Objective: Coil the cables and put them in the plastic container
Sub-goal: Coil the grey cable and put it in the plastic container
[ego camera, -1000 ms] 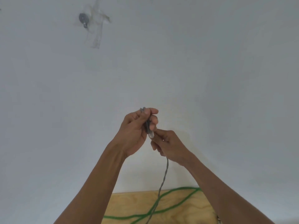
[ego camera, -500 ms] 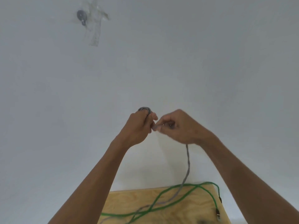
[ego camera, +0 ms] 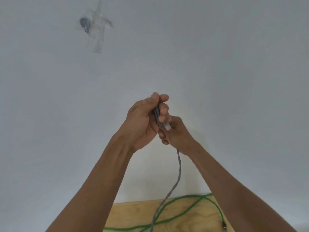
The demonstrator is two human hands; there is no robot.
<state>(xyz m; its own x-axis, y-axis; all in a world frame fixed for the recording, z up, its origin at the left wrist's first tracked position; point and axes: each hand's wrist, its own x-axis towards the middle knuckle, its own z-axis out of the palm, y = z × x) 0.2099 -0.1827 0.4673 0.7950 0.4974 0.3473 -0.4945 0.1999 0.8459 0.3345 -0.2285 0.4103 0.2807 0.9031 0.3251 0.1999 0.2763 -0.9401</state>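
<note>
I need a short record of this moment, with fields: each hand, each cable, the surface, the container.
left hand: closed on gathered loops of the grey cable
right hand: pinching the grey cable below its pale connector
grey cable: hangs down to the wooden table
green cable: loose on the table, not coiled
container: not in view

Grey cable with a pale, clear-white plug; bright green cable. Light tan plywood board with faint grain. Plain white wall bearing translucent tape
</note>
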